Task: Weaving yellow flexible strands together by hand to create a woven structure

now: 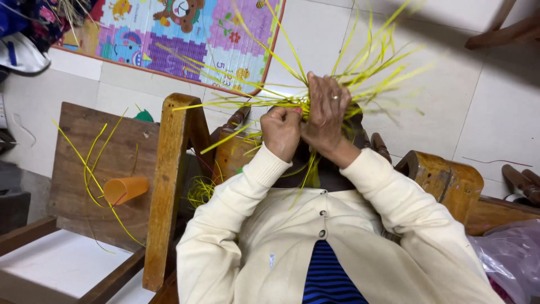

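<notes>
Both my hands meet in front of me over a bundle of thin yellow-green strips (360,73) that fan out upward and to both sides. My left hand (281,130) is closed in a fist, pinching strips where they cross. My right hand (326,110), with a ring on one finger, lies over the crossing point and presses the strips down against a dark round object (315,169) in my lap, mostly hidden by my hands. I wear a cream cardigan over a blue striped top.
A wooden chair (169,186) stands at my left with an orange plastic cup (125,189) lying on its side and loose yellow strips (93,169) on its seat. A colourful play mat (191,39) covers the tiled floor ahead. Wooden furniture (450,183) and a plastic bag (509,253) sit at right.
</notes>
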